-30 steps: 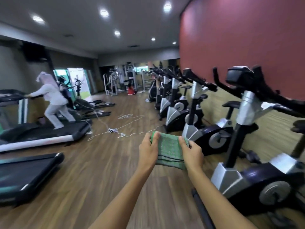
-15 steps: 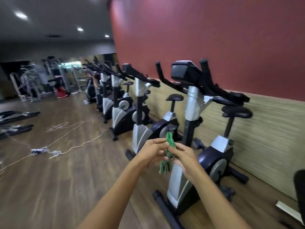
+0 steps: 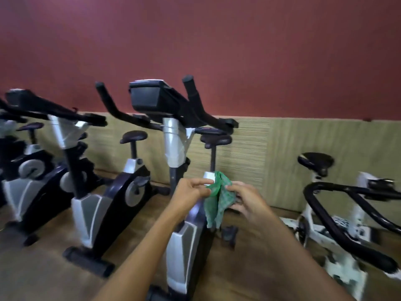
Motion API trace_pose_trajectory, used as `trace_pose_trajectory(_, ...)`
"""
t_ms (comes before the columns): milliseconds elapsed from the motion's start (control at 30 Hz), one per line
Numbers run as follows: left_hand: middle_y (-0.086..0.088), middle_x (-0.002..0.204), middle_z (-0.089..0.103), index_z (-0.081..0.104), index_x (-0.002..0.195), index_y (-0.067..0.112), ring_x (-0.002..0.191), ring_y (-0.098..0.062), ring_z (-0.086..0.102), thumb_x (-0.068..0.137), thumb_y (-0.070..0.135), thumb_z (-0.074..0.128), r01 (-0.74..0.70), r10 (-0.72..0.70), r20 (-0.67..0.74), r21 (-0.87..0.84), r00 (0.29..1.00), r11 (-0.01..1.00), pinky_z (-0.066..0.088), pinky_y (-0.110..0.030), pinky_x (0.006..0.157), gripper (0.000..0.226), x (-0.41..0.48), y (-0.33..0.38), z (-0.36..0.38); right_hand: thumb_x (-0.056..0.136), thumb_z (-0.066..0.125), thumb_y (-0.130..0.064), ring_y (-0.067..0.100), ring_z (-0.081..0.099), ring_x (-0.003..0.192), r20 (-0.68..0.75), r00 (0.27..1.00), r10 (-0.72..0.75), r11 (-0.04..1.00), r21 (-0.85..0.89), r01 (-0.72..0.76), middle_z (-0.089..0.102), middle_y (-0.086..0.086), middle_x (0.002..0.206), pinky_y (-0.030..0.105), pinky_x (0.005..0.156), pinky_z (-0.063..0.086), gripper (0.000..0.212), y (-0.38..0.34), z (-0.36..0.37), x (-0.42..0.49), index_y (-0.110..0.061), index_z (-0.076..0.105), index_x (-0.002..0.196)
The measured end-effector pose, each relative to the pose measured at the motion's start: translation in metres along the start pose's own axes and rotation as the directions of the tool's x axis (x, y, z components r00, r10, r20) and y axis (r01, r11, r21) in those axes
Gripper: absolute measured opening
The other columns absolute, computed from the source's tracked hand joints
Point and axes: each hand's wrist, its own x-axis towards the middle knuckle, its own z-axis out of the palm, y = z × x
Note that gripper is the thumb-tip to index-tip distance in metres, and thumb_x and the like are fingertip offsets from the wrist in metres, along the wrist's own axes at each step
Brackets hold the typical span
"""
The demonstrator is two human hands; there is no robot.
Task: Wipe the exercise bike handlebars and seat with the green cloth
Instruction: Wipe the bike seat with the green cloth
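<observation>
The green cloth (image 3: 218, 198) hangs crumpled between my two hands at chest height. My left hand (image 3: 191, 193) pinches its upper left edge and my right hand (image 3: 247, 200) grips its right side. Straight ahead stands a black and silver exercise bike (image 3: 180, 235) with black handlebars (image 3: 195, 105) around a console (image 3: 147, 94). Its black seat (image 3: 214, 139) sits on a post just above and behind the cloth. Both hands are below the handlebars and apart from them.
More black and silver bikes (image 3: 104, 192) line the wall to the left. A white bike with a curved black handlebar (image 3: 338, 224) stands to the right. A red wall with a tan lower panel (image 3: 303, 148) runs behind. The floor is wood.
My view has swung right to face the bike head-on and closer. The cloth, first stretched flat between my hands, is now bunched and hanging.
</observation>
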Motion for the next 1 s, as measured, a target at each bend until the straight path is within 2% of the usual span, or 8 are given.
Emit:
trace_pose_trajectory(133, 0.004, 0.052, 0.062, 0.076, 0.087, 0.006, 0.044, 0.0, 0.049, 0.083, -0.015, 0.056, -0.002, 0.002, 0.012, 0.05, 1.0, 0.999, 0.038, -0.01, 0.047, 0.029, 0.03, 0.008, 0.009, 0.089, 0.057, 0.004, 0.013, 0.058, 0.059, -0.238, 0.958, -0.159, 0.977, -0.174, 0.119, 0.063, 0.001, 0.065, 0.013, 0.044, 0.041, 0.023, -0.016, -0.043, 0.002, -0.011, 0.065, 0.074)
trace_pose_trajectory(400, -0.011, 0.08, 0.062, 0.067, 0.086, 0.011, 0.069, -0.019, 0.054, 0.089, -0.008, 0.044, -0.03, 0.018, 0.147, 0.079, 0.989, 0.996, 0.041, -0.024, 0.058, 0.03, 0.064, 0.042, 0.056, 0.088, 0.07, -0.015, 0.02, 0.062, 0.088, -0.266, 0.943, -0.201, 0.825, -0.564, 0.017, 0.067, 0.007, 0.1, 0.034, 0.074, 0.049, 0.008, -0.051, -0.119, -0.003, -0.017, 0.069, 0.095)
trace_pose_trajectory(500, 0.001, 0.065, 0.062, 0.067, 0.077, 0.017, 0.058, -0.01, 0.054, 0.088, -0.007, 0.048, -0.142, 0.087, 0.232, 0.234, 0.969, 0.962, 0.04, -0.019, 0.051, 0.032, 0.066, 0.055, 0.086, 0.083, 0.079, -0.038, 0.021, 0.049, 0.128, -0.046, 0.993, -0.105, 0.497, -0.867, 0.012, 0.045, 0.0, 0.141, 0.04, 0.104, 0.044, 0.071, -0.052, -0.12, -0.011, -0.025, 0.047, 0.144)
trace_pose_trajectory(567, 0.004, 0.061, 0.06, 0.066, 0.075, 0.02, 0.055, -0.009, 0.052, 0.086, -0.005, 0.049, -0.243, 0.123, 0.32, 0.369, 0.94, 0.897, 0.039, -0.018, 0.047, 0.033, 0.066, 0.063, 0.108, 0.079, 0.083, -0.033, 0.016, 0.052, 0.129, 0.132, 0.989, -0.072, 0.686, -0.713, 0.145, 0.045, -0.006, 0.146, 0.032, 0.103, 0.049, 0.082, -0.049, -0.11, -0.012, -0.024, 0.041, 0.149)
trace_pose_trajectory(633, 0.002, 0.071, 0.061, 0.065, 0.078, 0.02, 0.067, -0.014, 0.056, 0.084, -0.003, 0.049, -0.322, 0.149, 0.359, 0.493, 0.921, 0.808, 0.041, -0.023, 0.057, 0.029, 0.064, 0.065, 0.122, 0.081, 0.081, -0.01, 0.016, 0.067, 0.112, 0.174, 0.981, -0.079, 0.857, -0.49, 0.156, 0.068, 0.005, 0.127, 0.028, 0.097, 0.054, 0.052, -0.044, -0.104, -0.007, -0.01, 0.062, 0.129)
trace_pose_trajectory(733, -0.002, 0.074, 0.057, 0.056, 0.085, 0.02, 0.068, -0.018, 0.052, 0.083, -0.002, 0.048, -0.323, 0.172, 0.325, 0.498, 0.93, 0.805, 0.039, -0.03, 0.061, 0.024, 0.068, 0.059, 0.124, 0.082, 0.079, -0.007, 0.019, 0.072, 0.102, 0.181, 0.977, -0.117, 0.879, -0.44, 0.187, 0.076, 0.01, 0.108, 0.022, 0.087, 0.056, 0.028, -0.045, -0.108, -0.004, -0.005, 0.072, 0.109)
trace_pose_trajectory(833, -0.001, 0.08, 0.058, 0.053, 0.091, 0.024, 0.069, -0.015, 0.054, 0.085, -0.005, 0.054, -0.282, 0.181, 0.36, 0.252, 0.915, 0.926, 0.041, -0.03, 0.064, 0.03, 0.068, 0.053, 0.115, 0.083, 0.08, -0.017, 0.016, 0.073, 0.098, 0.209, 0.967, -0.145, 0.852, -0.47, 0.229, 0.077, 0.007, 0.105, 0.022, 0.084, 0.055, 0.029, -0.054, -0.114, -0.007, -0.006, 0.073, 0.109)
trace_pose_trajectory(1000, -0.001, 0.122, 0.069, 0.06, 0.129, 0.023, 0.114, -0.021, 0.065, 0.091, 0.032, 0.067, -0.104, 0.13, 0.582, -0.078, 0.803, 0.991, 0.049, -0.04, 0.099, 0.04, 0.064, 0.031, 0.102, 0.086, 0.076, -0.021, 0.018, 0.074, 0.093, 0.201, 0.933, -0.299, 0.826, -0.435, 0.358, 0.078, 0.005, 0.1, 0.019, 0.075, 0.056, 0.023, -0.078, -0.125, -0.011, -0.013, 0.073, 0.108)
